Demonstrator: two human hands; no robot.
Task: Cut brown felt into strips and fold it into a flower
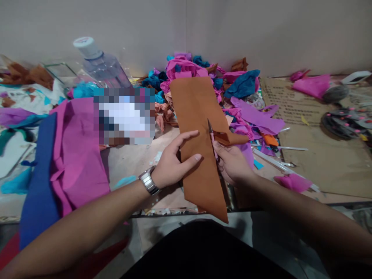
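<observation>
Scissors [211,133] cut into the right edge of a long brown sheet [197,112], tips pointing away from the person. The right hand [232,164] is clenched around their handles, just beside the sheet. The left hand [171,162], a metal watch [148,180] on its wrist, grips the sheet's left edge, thumb on top. Pink cloth [78,151] lies to the left, and a heap of coloured scraps [186,68] lies behind.

Bare forearms; silver metal-link wristwatch [148,180] on left wrist.
</observation>
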